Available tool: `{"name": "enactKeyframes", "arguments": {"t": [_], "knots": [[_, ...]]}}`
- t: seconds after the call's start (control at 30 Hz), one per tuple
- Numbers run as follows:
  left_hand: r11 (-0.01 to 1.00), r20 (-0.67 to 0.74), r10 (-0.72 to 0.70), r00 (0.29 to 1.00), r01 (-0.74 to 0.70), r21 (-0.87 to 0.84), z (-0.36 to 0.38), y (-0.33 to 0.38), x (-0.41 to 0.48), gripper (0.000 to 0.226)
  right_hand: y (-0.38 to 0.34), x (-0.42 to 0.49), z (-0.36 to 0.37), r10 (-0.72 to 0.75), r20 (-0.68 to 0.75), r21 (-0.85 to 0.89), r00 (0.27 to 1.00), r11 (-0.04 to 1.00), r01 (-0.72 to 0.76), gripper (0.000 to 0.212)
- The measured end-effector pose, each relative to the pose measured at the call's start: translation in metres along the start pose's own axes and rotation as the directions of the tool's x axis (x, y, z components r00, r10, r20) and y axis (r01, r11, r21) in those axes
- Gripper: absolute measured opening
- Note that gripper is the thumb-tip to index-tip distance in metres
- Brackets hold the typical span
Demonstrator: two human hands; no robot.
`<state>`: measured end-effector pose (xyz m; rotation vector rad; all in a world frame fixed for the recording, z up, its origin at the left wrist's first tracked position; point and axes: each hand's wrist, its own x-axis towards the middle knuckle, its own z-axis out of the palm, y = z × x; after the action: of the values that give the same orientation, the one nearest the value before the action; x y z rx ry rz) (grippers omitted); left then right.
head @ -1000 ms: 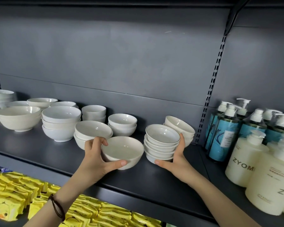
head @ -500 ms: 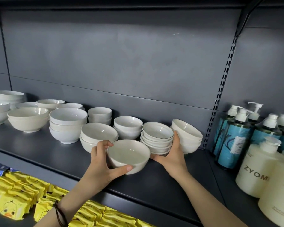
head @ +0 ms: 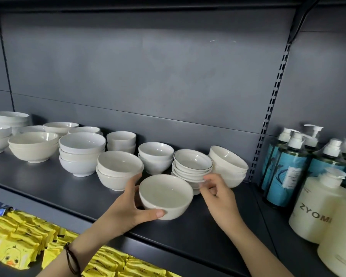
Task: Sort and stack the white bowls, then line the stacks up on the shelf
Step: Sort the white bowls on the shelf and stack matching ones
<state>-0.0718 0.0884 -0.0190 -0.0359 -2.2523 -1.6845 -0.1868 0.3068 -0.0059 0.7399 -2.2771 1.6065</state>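
Left hand (head: 128, 212) grips a smooth, round white glazed bowl (head: 166, 193) at the front of the matte dark metal shelf (head: 48, 182), thumb across its near wall. Right hand (head: 220, 198), loosely curled and empty, hovers beside the stack of shallow dark-rimmed bowls (head: 192, 166).

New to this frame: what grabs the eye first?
Centre front of the dark shelf, the left hand grips a single white bowl, while the right hand sits by the stack of dark-rimmed small bowls, fingers blurred. More white bowl stacks run leftward; pump bottles crowd the right, yellow packets lie below left.
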Motion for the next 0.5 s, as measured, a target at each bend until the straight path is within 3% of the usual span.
{"name": "enactKeyframes", "arguments": {"t": [0.07,0.13,0.2,0.3,0.4,0.5], "knots": [[1.0,0.064,-0.005,0.998,0.004,0.018,0.001,0.009,0.0,0.097,-0.005,-0.007,0.002,0.049,0.176,-0.009,0.983,0.999,-0.049,0.007],[1.0,0.117,0.005,0.993,-0.006,0.01,0.004,0.018,-0.002,0.066,-0.007,-0.011,0.001,0.071,0.36,-0.005,0.93,0.997,-0.075,0.02],[1.0,0.13,0.026,0.991,-0.026,-0.006,0.006,0.024,-0.004,0.051,-0.007,-0.013,-0.001,0.038,0.48,0.049,0.876,0.996,-0.07,0.035],[0.999,0.102,0.05,0.994,-0.048,-0.019,0.009,0.026,-0.005,0.051,-0.004,-0.013,-0.002,-0.022,0.534,0.011,0.845,1.0,0.019,0.074],[0.998,0.064,0.06,0.996,-0.058,-0.023,0.013,0.026,-0.008,0.058,-0.004,-0.014,0.0,-0.051,0.491,0.037,0.87,0.999,0.037,0.081],[0.996,0.006,0.085,0.996,-0.085,-0.039,0.018,0.025,-0.011,0.083,-0.006,-0.015,0.0,-0.121,0.41,0.084,0.904,0.992,0.094,0.08]]}}
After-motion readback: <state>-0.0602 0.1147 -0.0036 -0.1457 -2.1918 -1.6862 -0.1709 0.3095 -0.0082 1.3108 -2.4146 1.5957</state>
